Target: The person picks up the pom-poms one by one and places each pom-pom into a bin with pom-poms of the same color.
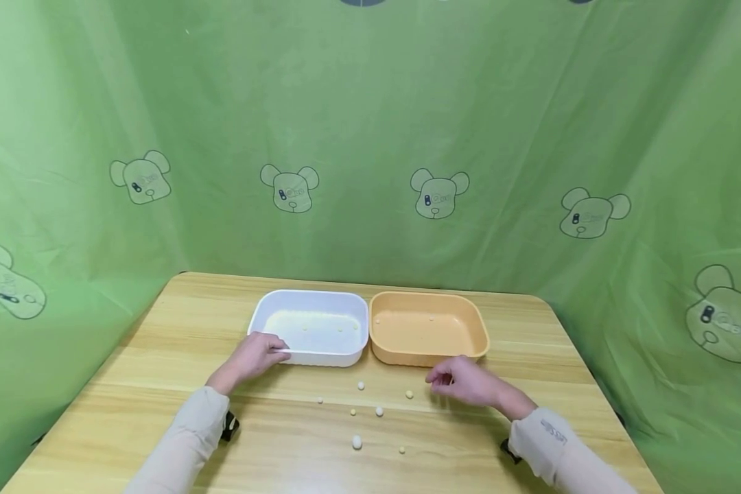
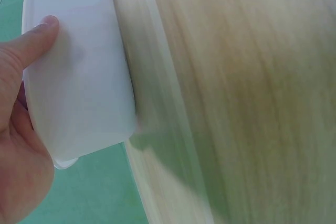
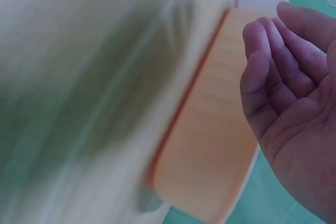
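Observation:
My left hand (image 1: 256,357) grips the near left rim of a white plastic basin (image 1: 327,359). In the left wrist view the thumb (image 2: 44,32) lies on the basin's outer wall, and the other fingers are mostly hidden behind it. Just in front of an orange basin (image 1: 401,359), my right hand (image 1: 466,381) hovers with loosely curled fingers and nothing visible in it. Its palm (image 3: 304,124) faces the camera in the right wrist view. Closest to that hand is a small yellow ball (image 1: 409,394) on the table.
Several more small balls lie on the wooden table (image 1: 191,322), among them a white ball (image 1: 379,412) and a larger white one near the front. Tiny yellow balls (image 1: 339,329) sit in the white basin, pale ones (image 1: 431,318) in the orange. A green curtain (image 1: 370,226) hangs behind.

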Tool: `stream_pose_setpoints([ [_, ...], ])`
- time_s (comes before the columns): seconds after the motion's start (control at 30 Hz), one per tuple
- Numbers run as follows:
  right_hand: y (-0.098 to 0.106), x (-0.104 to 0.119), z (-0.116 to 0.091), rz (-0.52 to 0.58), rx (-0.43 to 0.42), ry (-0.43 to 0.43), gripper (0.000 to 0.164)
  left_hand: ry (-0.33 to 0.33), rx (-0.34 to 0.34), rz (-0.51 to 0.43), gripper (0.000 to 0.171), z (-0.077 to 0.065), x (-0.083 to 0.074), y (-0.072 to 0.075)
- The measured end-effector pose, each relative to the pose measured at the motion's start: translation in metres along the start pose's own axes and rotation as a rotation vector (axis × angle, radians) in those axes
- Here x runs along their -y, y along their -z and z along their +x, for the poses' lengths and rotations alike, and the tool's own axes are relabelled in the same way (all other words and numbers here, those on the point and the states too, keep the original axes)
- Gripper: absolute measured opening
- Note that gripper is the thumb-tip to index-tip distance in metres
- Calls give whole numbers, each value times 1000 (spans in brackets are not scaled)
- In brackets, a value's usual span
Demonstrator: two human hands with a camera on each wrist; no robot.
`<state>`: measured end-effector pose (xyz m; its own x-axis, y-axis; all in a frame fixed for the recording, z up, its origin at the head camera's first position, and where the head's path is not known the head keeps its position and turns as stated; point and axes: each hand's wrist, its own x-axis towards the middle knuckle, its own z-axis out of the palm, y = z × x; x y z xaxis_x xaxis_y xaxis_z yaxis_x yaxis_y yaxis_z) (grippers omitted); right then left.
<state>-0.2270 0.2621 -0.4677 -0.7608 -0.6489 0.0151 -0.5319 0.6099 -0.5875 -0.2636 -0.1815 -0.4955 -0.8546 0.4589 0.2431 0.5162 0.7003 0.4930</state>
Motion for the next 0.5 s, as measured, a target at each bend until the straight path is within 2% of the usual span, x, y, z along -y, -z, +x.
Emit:
stream_pose_setpoints([
  [0.27,-12,-11,-2,77,32,-68,18,-1,-3,12,5,-1,1,0],
  [0.5,-19,-15,3,51,46,-52,20,-8,-5,29,5,1,2,-1],
])
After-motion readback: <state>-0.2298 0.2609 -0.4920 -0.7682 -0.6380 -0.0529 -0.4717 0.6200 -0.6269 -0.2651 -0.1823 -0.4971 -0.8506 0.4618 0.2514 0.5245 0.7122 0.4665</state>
